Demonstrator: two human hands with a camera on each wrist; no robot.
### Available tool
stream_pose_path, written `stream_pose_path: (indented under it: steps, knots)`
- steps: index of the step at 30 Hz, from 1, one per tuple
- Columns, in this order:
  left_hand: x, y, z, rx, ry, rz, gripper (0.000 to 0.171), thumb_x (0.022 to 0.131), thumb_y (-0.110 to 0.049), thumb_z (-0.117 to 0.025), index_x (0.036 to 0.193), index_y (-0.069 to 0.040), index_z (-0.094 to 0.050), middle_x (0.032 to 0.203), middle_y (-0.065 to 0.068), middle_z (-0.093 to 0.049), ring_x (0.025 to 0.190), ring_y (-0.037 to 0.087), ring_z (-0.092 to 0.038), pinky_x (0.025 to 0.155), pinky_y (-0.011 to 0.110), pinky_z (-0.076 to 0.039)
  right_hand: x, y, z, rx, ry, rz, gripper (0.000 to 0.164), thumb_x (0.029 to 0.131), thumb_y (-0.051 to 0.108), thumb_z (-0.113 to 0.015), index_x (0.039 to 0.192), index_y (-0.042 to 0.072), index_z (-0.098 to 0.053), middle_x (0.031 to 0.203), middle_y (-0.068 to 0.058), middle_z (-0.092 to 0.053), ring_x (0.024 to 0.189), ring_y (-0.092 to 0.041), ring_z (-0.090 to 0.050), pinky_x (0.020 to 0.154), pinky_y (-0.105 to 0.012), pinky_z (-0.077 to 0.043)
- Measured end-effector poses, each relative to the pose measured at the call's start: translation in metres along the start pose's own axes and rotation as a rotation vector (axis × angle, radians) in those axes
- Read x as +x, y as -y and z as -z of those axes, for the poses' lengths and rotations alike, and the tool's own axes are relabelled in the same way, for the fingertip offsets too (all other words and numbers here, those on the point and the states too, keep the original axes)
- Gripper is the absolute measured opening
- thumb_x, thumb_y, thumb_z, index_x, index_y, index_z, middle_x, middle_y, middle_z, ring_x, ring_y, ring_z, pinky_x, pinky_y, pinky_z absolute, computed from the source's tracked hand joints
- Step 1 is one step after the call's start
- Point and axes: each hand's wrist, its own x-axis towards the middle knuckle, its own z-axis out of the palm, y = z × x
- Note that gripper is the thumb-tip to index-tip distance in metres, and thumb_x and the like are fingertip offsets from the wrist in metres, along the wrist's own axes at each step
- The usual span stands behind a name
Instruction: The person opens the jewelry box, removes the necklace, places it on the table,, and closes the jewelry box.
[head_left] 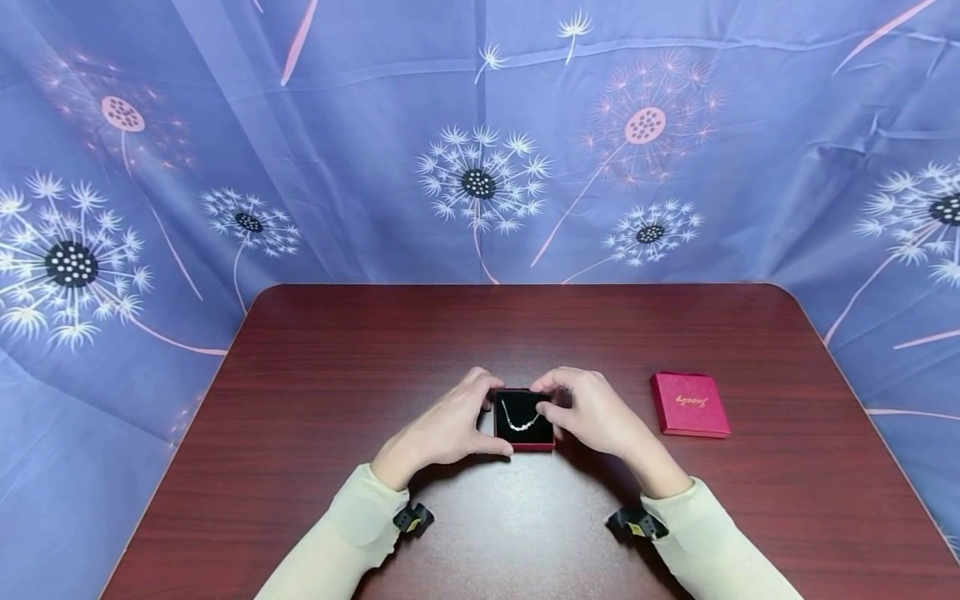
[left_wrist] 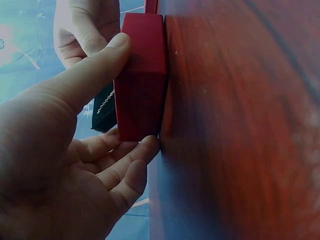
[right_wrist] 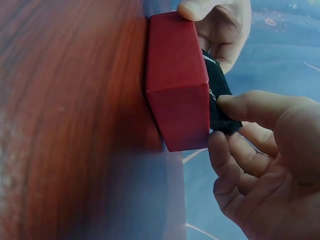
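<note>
A red jewelry box base (head_left: 525,447) stands on the table between both hands. My left hand (head_left: 450,425) grips it, thumb at the near left corner and fingers round the far side, as the left wrist view shows. The black padded insert (right_wrist: 218,82) is tilted, its far edge raised above the box rim. Across the insert lies a silver necklace (head_left: 520,427), a chain with a row of pale pieces at its low point. My right hand (head_left: 596,412) pinches the insert's raised right part, thumb on its face and fingers behind.
The red box lid (head_left: 690,406) with gold lettering lies to the right of the hands. All this is on a dark reddish wooden table (head_left: 360,333). Blue cloth (head_left: 375,167) with dandelion prints hangs behind the table and along its sides.
</note>
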Motion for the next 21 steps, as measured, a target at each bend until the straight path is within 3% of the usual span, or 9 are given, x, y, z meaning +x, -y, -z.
stream_pose_path:
  steps: [4, 9, 14, 21]
  knots:
    - [0.0002, -0.0009, 0.0004, 0.0, -0.005, -0.014, 0.084, 0.079, -0.036, -0.096, 0.143, -0.005, -0.053, 0.131, 0.0, -0.051, 0.111, 0.016, -0.059, 0.097, 0.032, -0.052, -0.0013, 0.0009, 0.0022, 0.0, -0.013, 0.024, 0.023, 0.092, 0.007, -0.081, 0.114, 0.011, -0.079, 0.109, 0.004, -0.076, 0.097, -0.017, -0.068, 0.089, -0.047, -0.057]
    - [0.0004, -0.0012, 0.0007, 0.014, -0.009, -0.019, 0.085, 0.079, -0.037, -0.096, 0.144, -0.003, -0.052, 0.129, 0.001, -0.052, 0.111, 0.016, -0.059, 0.096, 0.032, -0.052, -0.0018, -0.0001, 0.004, 0.041, -0.019, 0.029, 0.023, 0.092, 0.006, -0.08, 0.115, 0.013, -0.081, 0.109, 0.006, -0.077, 0.1, -0.018, -0.07, 0.091, -0.048, -0.057]
    - [0.0003, -0.0003, 0.0004, 0.015, -0.004, -0.011, 0.088, 0.079, -0.039, -0.096, 0.146, -0.002, -0.051, 0.13, 0.001, -0.051, 0.111, 0.016, -0.059, 0.095, 0.032, -0.052, -0.002, -0.0029, 0.0042, 0.087, -0.023, 0.018, 0.023, 0.093, 0.005, -0.08, 0.114, 0.016, -0.082, 0.107, 0.008, -0.077, 0.095, -0.014, -0.068, 0.087, -0.044, -0.057]
    - [0.0005, 0.0006, 0.0, 0.011, -0.006, -0.012, 0.088, 0.079, -0.039, -0.096, 0.145, -0.002, -0.051, 0.13, 0.001, -0.051, 0.11, 0.015, -0.058, 0.095, 0.032, -0.052, -0.0023, -0.004, 0.0044, 0.136, -0.013, 0.001, 0.025, 0.093, 0.002, -0.079, 0.114, 0.015, -0.081, 0.108, 0.006, -0.076, 0.089, -0.015, -0.067, 0.076, -0.029, -0.056]
